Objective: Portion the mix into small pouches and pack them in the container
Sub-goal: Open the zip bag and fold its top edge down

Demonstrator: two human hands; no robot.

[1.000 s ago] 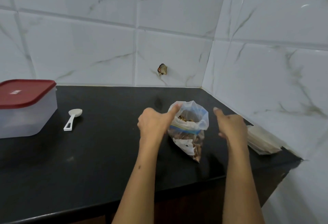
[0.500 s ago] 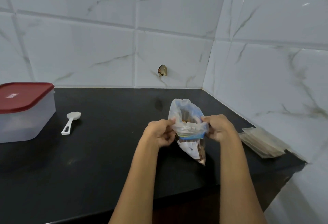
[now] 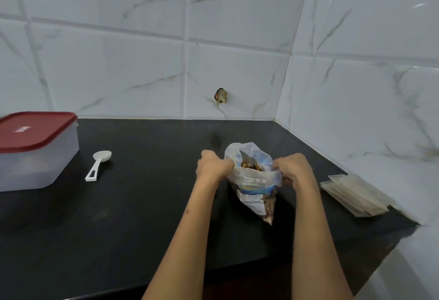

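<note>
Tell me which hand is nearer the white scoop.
Left. The left hand grips the mix bag on the side facing the white scoop; the right hand grips the bag's far side, beyond it.

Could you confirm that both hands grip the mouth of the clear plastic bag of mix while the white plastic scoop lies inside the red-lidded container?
Not quite: the head view shows the white plastic scoop lying on the black countertop, beside the red-lidded container. The left hand and right hand do grip the clear plastic bag.

Bag stands mid-counter, a hand at each side. Left of bag: bare counter out to spoon, tub beyond. Right of bag: pouch stack against wall, narrow gap.
</note>
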